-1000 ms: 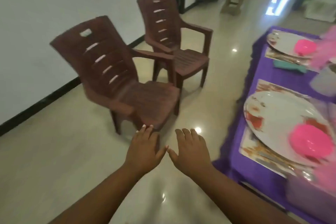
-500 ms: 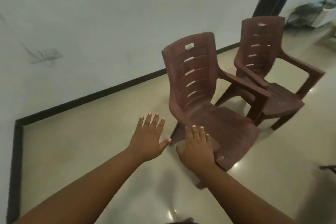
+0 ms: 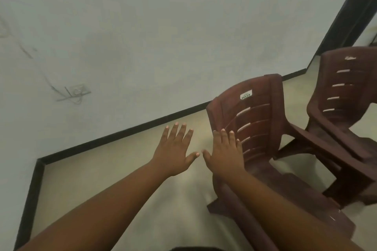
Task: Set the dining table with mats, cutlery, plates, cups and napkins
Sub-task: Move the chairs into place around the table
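Observation:
My left hand (image 3: 173, 150) and my right hand (image 3: 225, 153) are stretched out in front of me, palms down, fingers straight and spread, thumbs almost touching. Neither holds anything. The right hand hovers in front of the back of a brown plastic chair (image 3: 257, 128). No table, mat, plate, cup, cutlery or napkin is in view.
A second brown plastic chair (image 3: 346, 98) stands to the right of the first. A pale wall (image 3: 163, 36) with a black skirting (image 3: 122, 134) runs across the view. A wall socket (image 3: 78, 90) sits low on the left. Beige tiled floor (image 3: 102, 169) lies below my arms.
The view has swung left, away from the purple table, which has left the frame. The chairs have shifted to the right edge. Both hands stay open and side by side.

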